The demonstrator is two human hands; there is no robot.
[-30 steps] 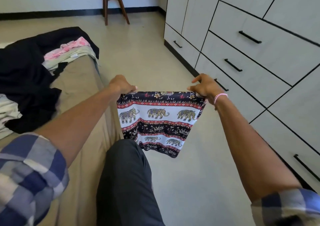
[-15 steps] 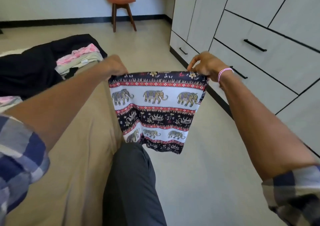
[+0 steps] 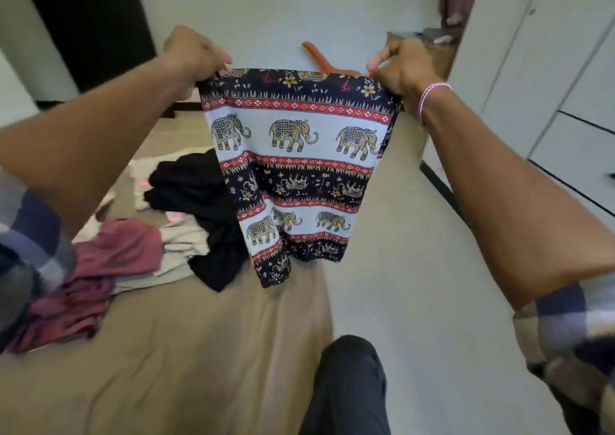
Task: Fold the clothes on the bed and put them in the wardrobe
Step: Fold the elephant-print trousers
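Observation:
An elephant-print garment [image 3: 293, 168] in dark blue, white and red hangs in the air in front of me, held up by its top edge. My left hand [image 3: 191, 53] grips its top left corner and my right hand [image 3: 401, 68] pinches its top right corner. Its lower end dangles just above the bed [image 3: 186, 351], which has a tan cover. On the bed lie a black garment [image 3: 203, 201], a maroon garment [image 3: 100, 268] and pale clothes [image 3: 179, 245] in a loose pile. The white wardrobe [image 3: 549, 78] stands at the right.
My knee in dark trousers [image 3: 349, 384] is at the bottom middle. Pale floor [image 3: 416, 268] runs between bed and wardrobe. An orange chair [image 3: 319, 58] shows behind the cloth by the far wall, and a dark doorway [image 3: 86, 25] is at the upper left.
Both hands have lifted the elephant-print garment higher, and my view has turned left toward the bed, bringing the pile of clothes into view beneath it.

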